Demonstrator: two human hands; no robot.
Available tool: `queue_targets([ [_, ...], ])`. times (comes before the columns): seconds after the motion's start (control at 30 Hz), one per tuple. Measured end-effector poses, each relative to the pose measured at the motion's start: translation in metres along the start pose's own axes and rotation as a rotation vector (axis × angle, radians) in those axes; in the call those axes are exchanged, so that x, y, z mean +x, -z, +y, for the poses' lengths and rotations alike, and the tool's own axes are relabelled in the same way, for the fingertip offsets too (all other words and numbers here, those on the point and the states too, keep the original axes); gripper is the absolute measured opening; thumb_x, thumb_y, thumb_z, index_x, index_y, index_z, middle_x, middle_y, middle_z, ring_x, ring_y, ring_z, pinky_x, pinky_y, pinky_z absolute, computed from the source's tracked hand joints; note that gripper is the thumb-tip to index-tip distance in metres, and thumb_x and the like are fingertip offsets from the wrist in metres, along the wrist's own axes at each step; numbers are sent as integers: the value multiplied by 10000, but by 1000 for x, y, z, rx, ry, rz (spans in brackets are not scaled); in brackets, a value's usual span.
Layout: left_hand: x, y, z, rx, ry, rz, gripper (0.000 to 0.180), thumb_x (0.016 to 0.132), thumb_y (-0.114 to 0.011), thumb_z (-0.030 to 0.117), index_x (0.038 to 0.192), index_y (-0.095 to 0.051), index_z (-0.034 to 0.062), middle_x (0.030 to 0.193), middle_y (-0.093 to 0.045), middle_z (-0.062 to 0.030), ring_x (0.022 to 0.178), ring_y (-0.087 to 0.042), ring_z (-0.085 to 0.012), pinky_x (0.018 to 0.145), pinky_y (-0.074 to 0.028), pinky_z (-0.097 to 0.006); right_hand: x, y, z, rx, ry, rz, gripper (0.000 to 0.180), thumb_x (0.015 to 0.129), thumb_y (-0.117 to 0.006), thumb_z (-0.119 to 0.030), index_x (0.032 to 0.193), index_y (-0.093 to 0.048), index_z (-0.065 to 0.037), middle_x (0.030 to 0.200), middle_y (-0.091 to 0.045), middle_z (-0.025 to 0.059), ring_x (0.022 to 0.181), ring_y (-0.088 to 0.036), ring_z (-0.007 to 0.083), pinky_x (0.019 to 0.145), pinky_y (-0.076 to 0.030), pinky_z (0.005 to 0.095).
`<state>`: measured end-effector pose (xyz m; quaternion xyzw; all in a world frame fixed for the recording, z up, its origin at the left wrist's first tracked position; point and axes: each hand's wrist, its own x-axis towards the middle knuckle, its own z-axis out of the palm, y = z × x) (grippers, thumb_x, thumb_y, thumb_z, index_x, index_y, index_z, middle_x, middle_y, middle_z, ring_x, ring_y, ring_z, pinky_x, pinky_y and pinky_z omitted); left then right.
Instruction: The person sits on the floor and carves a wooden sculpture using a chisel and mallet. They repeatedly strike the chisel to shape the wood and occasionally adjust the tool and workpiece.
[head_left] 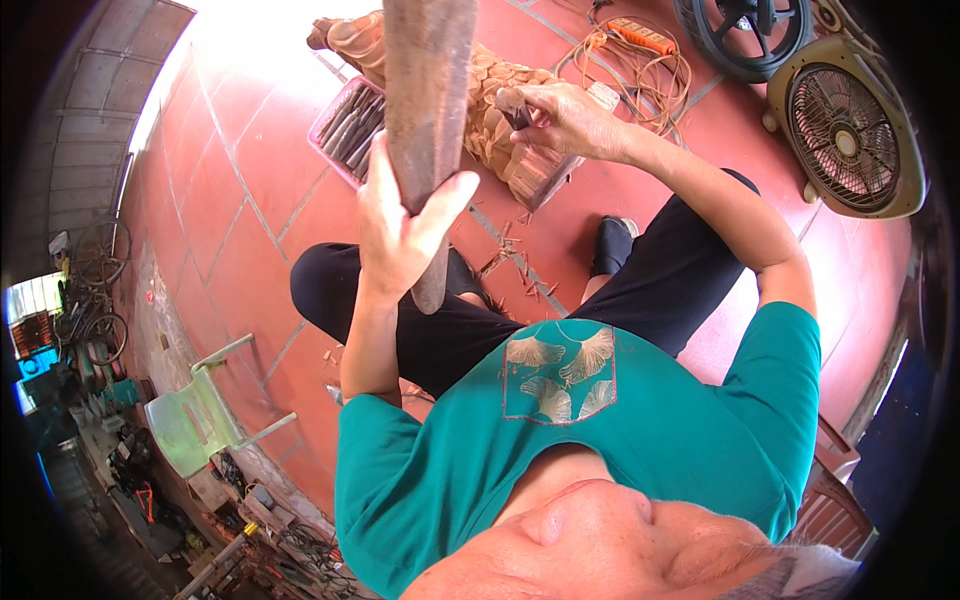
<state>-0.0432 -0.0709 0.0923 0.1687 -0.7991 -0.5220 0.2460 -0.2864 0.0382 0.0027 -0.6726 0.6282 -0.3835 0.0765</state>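
Observation:
My left hand (405, 225) is closed round a long, weathered wooden club (430, 90), broad at the top and narrowing to a rounded end below my grip. Farther right, my right hand (570, 118) pinches a short dark wooden piece (514, 108) with a blunt end; the rest of it is hidden by the fingers. Behind both hands a carved wooden figure (490, 75) with a scale-like pattern lies on the floor, its flat-cut end near my right wrist. The club covers part of the carving. Left of the club stands a pink basket (322, 128) holding several dark chisel-like tools (352, 133).
Wood shavings (508, 255) lie on the red tiled floor (240, 190) between my feet. An orange power strip (640, 37) with tangled cord, a black wheel (750, 35) and a box fan (845, 135) are at far right. A green plastic chair (195, 420) and clutter line the left.

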Motion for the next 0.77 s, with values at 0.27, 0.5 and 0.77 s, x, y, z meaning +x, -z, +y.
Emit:
queue_targets([
  [0.27,7,2,-25,344,-13,-162,568,879,-775,381,1177,-523,-32,727,-658,-230,665,-690,-372,631,-512,-444,4,-1,0,31,-89,-29,339,838,-808,-172,1106,-646,-43,840,-642,134,800,-680,307,750,-557,404],
  [0.5,7,8,-24,270,-24,-99,555,878,-780,350,1189,-535,-37,751,-670,-208,678,-697,-318,653,-522,-406,2,7,33,165,-475,10,393,882,-786,-284,1124,-657,-3,922,-727,126,859,-717,224,776,-548,382],
  [0.77,7,5,-20,264,0,-104,572,864,-792,358,1221,-545,-15,767,-682,-215,707,-716,-320,664,-530,-423,2,-2,11,16,-286,-111,607,906,-778,-317,1415,-518,-110,1187,-701,107,951,-742,249,835,-569,386],
])
